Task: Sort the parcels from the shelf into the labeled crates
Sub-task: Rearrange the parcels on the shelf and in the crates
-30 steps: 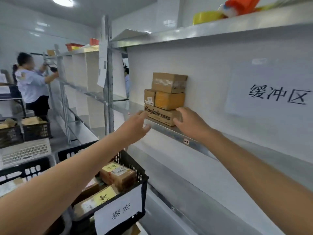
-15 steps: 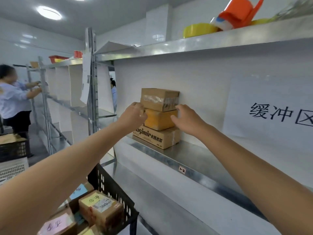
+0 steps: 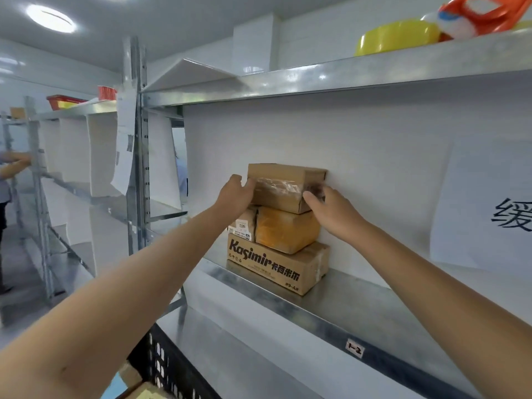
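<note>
A stack of parcels stands on the metal shelf (image 3: 359, 300) against the white back panel. The top brown taped box (image 3: 279, 185) is held from both sides: my left hand (image 3: 234, 194) grips its left end and my right hand (image 3: 331, 210) grips its right end. Under it lie an orange-yellow parcel (image 3: 285, 233) and a small labelled box (image 3: 243, 227). At the bottom sits a long Kasimir carton (image 3: 276, 266). A black crate (image 3: 169, 367) shows at the lower edge, with a parcel corner inside.
An upper shelf (image 3: 331, 76) carries a yellow bowl (image 3: 397, 37) and an orange-white object (image 3: 480, 15). A paper sign (image 3: 489, 208) hangs on the back panel at right. A steel upright (image 3: 138, 156) with hanging papers stands left. Another person's arm (image 3: 13, 165) shows at the far left.
Both hands rose from the lower boxes to the top brown box and now clasp its two ends. The view moved closer to the shelf and upward.
</note>
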`<state>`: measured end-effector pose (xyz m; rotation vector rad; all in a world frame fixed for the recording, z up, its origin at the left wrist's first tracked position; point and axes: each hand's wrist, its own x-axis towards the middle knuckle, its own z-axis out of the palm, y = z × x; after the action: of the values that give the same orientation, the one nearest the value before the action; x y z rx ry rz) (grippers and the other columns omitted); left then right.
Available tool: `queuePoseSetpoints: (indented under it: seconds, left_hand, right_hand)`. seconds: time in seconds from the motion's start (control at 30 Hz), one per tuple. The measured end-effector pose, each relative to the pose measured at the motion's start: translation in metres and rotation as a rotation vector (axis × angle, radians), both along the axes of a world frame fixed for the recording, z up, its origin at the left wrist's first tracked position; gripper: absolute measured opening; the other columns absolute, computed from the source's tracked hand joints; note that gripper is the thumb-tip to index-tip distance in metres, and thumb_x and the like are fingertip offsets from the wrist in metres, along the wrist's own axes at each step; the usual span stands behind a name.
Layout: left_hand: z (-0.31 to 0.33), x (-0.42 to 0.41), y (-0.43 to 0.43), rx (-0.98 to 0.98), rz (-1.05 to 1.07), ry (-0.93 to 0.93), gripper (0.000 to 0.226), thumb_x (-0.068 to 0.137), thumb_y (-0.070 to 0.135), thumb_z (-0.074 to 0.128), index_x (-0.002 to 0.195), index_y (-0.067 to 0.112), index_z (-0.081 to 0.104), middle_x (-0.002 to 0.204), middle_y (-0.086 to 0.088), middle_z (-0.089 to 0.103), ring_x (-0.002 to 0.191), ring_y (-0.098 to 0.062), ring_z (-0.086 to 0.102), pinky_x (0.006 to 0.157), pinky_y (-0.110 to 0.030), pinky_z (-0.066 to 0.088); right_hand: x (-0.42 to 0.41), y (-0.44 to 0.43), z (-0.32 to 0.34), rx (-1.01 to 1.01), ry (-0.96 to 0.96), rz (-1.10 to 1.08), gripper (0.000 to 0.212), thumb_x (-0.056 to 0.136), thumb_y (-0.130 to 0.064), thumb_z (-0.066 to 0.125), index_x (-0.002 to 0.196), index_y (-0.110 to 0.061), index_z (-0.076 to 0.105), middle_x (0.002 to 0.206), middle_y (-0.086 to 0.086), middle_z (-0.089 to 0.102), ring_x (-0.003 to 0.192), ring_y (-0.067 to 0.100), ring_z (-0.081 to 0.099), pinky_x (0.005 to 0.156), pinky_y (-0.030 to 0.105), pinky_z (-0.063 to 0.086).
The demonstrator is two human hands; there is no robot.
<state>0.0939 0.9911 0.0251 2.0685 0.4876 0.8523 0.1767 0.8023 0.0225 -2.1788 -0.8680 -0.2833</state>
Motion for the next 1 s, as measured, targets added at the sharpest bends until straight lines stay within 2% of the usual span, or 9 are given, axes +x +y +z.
queuePoseSetpoints:
  seconds: [0.07,0.13,0.3,0.43,0.5,0.63,0.77,0.9,1.0]
  left_hand:
    - [-0.002,0.006,0.003,-0.071,-0.047,-0.026,0.053,0.103,0.038,0.035,0.141,0.001,0.044,0.141,-0.018,0.051,0.127,-0.032,0.050,0.101,-0.040,0.041]
    - [-0.005,0.008,0.001,-0.130,-0.115,-0.085,0.047,0.103,0.037,0.038,0.139,0.008,0.047,0.136,-0.008,0.054,0.116,-0.022,0.051,0.093,-0.032,0.039]
    - [-0.003,-0.007,-0.001,-0.176,-0.169,-0.308,0.037,0.104,0.031,0.040,0.136,0.016,0.050,0.126,0.000,0.057,0.111,-0.014,0.052,0.086,-0.022,0.037]
    - [0.001,-0.038,0.005,-0.235,-0.155,-0.432,0.031,0.105,0.030,0.040,0.131,0.020,0.054,0.114,0.007,0.059,0.105,-0.008,0.053,0.089,-0.024,0.038]
    - [-0.002,-0.054,0.012,-0.253,-0.124,-0.459,0.028,0.105,0.030,0.040,0.128,0.022,0.054,0.109,0.010,0.057,0.105,-0.008,0.052,0.094,-0.028,0.040]
    - [-0.009,-0.085,0.028,-0.243,-0.069,-0.462,0.029,0.106,0.035,0.039,0.130,0.025,0.052,0.123,0.003,0.058,0.116,-0.015,0.053,0.105,-0.035,0.041]
    - [-0.020,-0.117,0.040,-0.229,-0.010,-0.457,0.031,0.106,0.035,0.038,0.129,0.021,0.053,0.107,0.010,0.058,0.104,-0.009,0.055,0.097,-0.029,0.043]
    - [-0.036,-0.150,0.051,-0.258,0.081,-0.489,0.027,0.105,0.035,0.039,0.122,0.020,0.054,0.100,0.011,0.057,0.094,-0.003,0.055,0.075,-0.018,0.043]
    - [-0.055,-0.176,0.058,-0.327,0.138,-0.498,0.035,0.098,0.056,0.038,0.107,0.025,0.053,0.110,0.000,0.061,0.107,-0.016,0.058,0.094,-0.034,0.047]
  right_hand:
    - [0.001,0.003,-0.001,0.020,0.004,0.007,0.053,0.103,-0.050,0.036,0.146,-0.019,0.043,0.144,0.004,0.051,0.131,0.022,0.048,0.095,0.027,0.035]
    - [-0.004,0.005,0.000,0.040,0.002,0.016,0.053,0.104,-0.051,0.032,0.143,-0.019,0.046,0.140,0.004,0.054,0.127,0.021,0.050,0.090,0.026,0.035]
    - [-0.025,0.007,0.007,0.137,-0.045,0.073,0.061,0.101,-0.059,0.030,0.150,-0.023,0.036,0.144,-0.002,0.051,0.130,0.017,0.049,0.096,0.024,0.037]
    - [-0.052,0.017,0.019,0.229,-0.045,0.164,0.055,0.102,-0.057,0.027,0.145,-0.025,0.042,0.126,-0.013,0.054,0.113,0.005,0.051,0.077,0.008,0.036]
    - [-0.066,0.027,0.021,0.255,-0.025,0.208,0.055,0.102,-0.056,0.026,0.145,-0.026,0.041,0.123,-0.014,0.053,0.110,0.003,0.048,0.081,0.011,0.036]
    - [-0.086,0.055,0.012,0.279,0.020,0.234,0.059,0.100,-0.061,0.024,0.143,-0.024,0.041,0.123,-0.009,0.057,0.110,0.007,0.054,0.083,0.017,0.037]
    - [-0.104,0.077,-0.005,0.236,0.089,0.215,0.068,0.097,-0.067,0.019,0.137,-0.018,0.042,0.104,-0.010,0.056,0.084,0.000,0.050,0.078,0.024,0.037]
    - [-0.115,0.099,-0.020,0.278,0.223,0.309,0.056,0.099,-0.065,0.021,0.132,-0.024,0.042,0.101,-0.013,0.049,0.096,0.004,0.049,0.090,0.028,0.034]
    - [-0.126,0.116,-0.033,0.355,0.389,0.378,0.058,0.098,-0.068,0.025,0.134,-0.027,0.046,0.122,-0.008,0.055,0.111,0.012,0.051,0.104,0.035,0.037]
